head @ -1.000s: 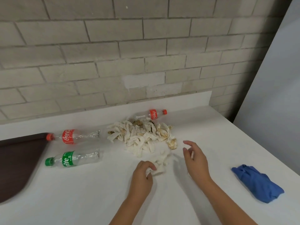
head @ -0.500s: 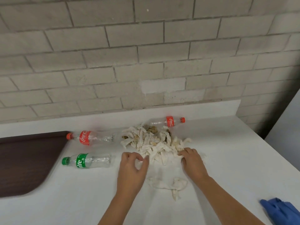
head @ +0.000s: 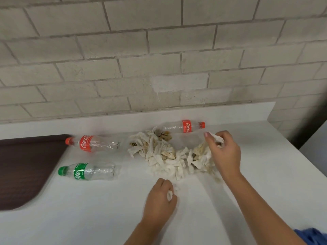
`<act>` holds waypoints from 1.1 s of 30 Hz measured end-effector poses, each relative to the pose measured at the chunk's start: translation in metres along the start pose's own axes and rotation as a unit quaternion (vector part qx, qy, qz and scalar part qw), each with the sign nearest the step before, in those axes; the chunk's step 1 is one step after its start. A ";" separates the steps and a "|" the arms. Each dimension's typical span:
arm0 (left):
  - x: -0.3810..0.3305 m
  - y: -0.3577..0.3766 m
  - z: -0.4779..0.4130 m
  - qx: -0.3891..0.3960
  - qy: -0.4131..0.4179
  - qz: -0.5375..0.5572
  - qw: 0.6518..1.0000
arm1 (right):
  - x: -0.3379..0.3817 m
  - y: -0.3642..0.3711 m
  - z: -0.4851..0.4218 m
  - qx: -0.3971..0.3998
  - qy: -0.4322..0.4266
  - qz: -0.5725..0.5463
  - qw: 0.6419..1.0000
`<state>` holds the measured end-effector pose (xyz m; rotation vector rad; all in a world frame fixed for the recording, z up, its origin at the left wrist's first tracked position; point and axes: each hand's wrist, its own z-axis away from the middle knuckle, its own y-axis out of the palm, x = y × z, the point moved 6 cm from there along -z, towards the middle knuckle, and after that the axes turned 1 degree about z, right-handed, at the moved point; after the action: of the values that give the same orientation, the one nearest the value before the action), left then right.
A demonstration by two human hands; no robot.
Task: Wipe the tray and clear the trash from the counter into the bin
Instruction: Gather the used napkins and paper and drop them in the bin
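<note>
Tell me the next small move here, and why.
Probably draw the right hand toward the left hand, bunching the tissue pile between them: each hand grips only a scrap, while most tissues lie loose and spread on the counter.

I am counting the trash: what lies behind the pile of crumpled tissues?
A Coca-Cola bottle lies on its side behind the tissue pile, cap pointing right. Tissues hide part of its bottom end; anything beneath them is covered.

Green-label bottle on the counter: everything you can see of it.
The green-label bottle is clear plastic, apparently empty, green cap on, green label with white lettering near the neck. It lies on its side on the white counter, cap pointing left toward the brown tray, nearer the camera than a red-label bottle and left of the crumpled paper pile. Only the counter touches it.
</note>
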<state>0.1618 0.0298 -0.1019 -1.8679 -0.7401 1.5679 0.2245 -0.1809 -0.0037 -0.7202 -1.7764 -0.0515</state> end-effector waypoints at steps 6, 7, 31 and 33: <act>0.020 -0.030 0.013 -0.087 -0.119 0.174 0.974 | 0.025 -0.019 -0.002 -0.087 0.000 -0.157 0.984; 0.019 -0.034 0.012 -0.102 -0.122 0.189 0.969 | 0.029 -0.022 -0.004 -0.097 -0.008 -0.164 0.982; -0.016 -0.043 -0.028 -0.066 -0.082 0.013 0.994 | -0.081 0.004 0.059 0.086 0.103 0.085 0.987; -0.007 -0.014 -0.024 0.002 -0.054 -0.087 0.995 | -0.076 -0.007 0.061 0.056 0.120 0.037 0.991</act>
<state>0.1838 0.0325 -0.0833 -1.6767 -0.9209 1.5660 0.1801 -0.1967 -0.0890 -0.6695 -1.5102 0.0111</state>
